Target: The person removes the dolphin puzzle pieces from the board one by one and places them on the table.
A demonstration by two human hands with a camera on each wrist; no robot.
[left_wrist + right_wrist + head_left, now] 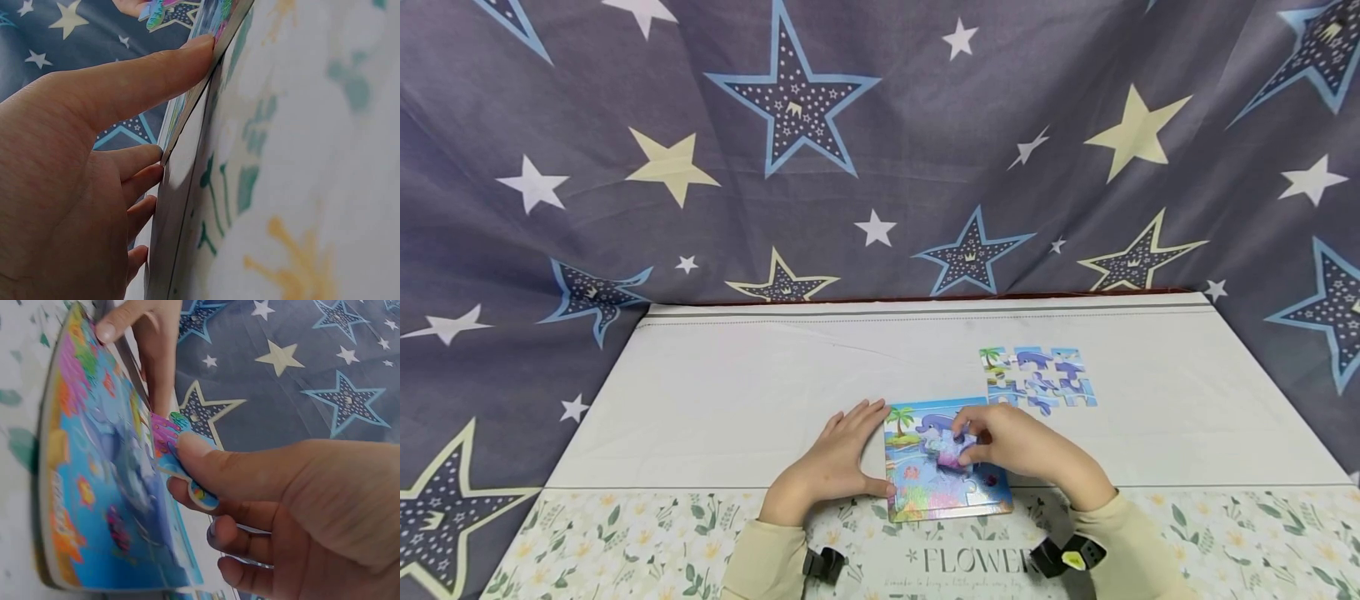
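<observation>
A puzzle board (925, 504) with a dolphin and sea picture lies in front of me, across the edge between the white and the flowered surface. My left hand (827, 471) touches its left side with thumb and fingertips spread; in the left wrist view the straight thumb (144, 78) presses on the board's edge. Above the middle of the board, my right hand (1030, 442) pinches a puzzle piece (165, 432) between thumb and fingers. Pink and green coral shows on that piece in the right wrist view. The picture under the right fingers is partly hidden.
Behind the board to the right, several loose puzzle pieces (1071, 387) lie in rows, showing parts of dolphins and a palm tree. A flowered cloth (655, 542) covers the near side of the table. A starry curtain (880, 150) hangs behind the table's far edge.
</observation>
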